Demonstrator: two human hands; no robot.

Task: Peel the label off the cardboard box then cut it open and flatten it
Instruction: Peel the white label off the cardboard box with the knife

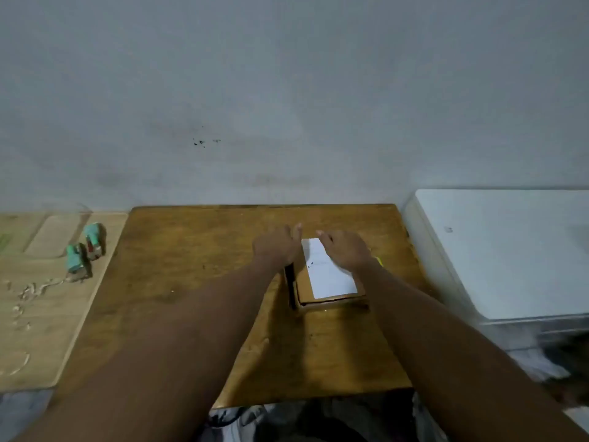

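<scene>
A small brown cardboard box [328,299] lies flat on the wooden table [191,282], with a white label [328,275] stuck on its top. My left hand [277,247] is at the box's far left corner, fingers pointing away and loosely extended. My right hand [345,250] lies over the far right part of the label, fingers reaching toward the far edge. Whether either hand grips the box cannot be made out. A dark narrow object [290,283] lies along the box's left side. A bit of yellow [379,260] shows beside my right wrist.
Two green-and-red small objects [84,250] stand on a lighter wooden surface [41,314] at the left, with scattered bits near them. A white appliance [510,250] sits at the right. The grey wall [287,90] backs the table. Cloth [255,422] lies below the table's near edge.
</scene>
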